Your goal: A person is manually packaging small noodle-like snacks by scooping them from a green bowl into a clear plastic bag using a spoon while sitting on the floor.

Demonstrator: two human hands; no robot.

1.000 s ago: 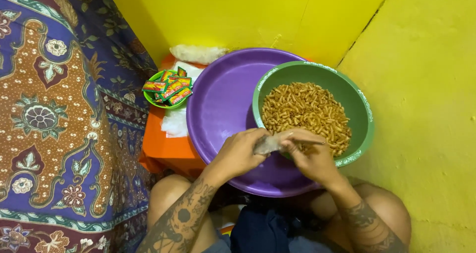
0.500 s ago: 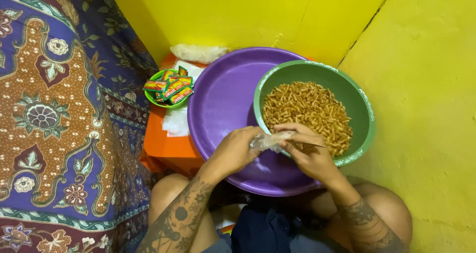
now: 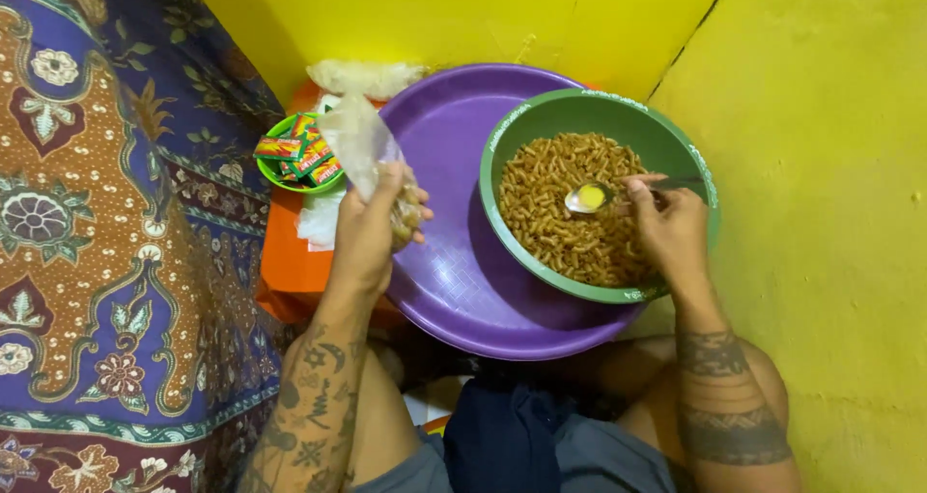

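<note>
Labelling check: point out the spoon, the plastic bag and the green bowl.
spoon (image 3: pixel 587 197): head view, on its shiny scoop end over the snacks.
plastic bag (image 3: pixel 359 143): head view, on the clear upper part above the left hand.
green bowl (image 3: pixel 541 116): head view, on the bare inner wall near the far rim.

Left hand (image 3: pixel 372 227) covers the lower part of the clear plastic bag (image 3: pixel 362 150); the bag's contents show only as a brown patch at the fingertips. Spoon (image 3: pixel 589 197): handle partly hidden under the right hand (image 3: pixel 671 227). Purple basin (image 3: pixel 454 261): right portion concealed beneath the green bowl (image 3: pixel 589 112). Small sachets (image 3: pixel 299 150) too small for detail. Orange surface (image 3: pixel 290 261) mostly covered. Patterned cloth (image 3: pixel 87 232) cut off at the left edge; both forearms cut off at the bottom edge.
</note>
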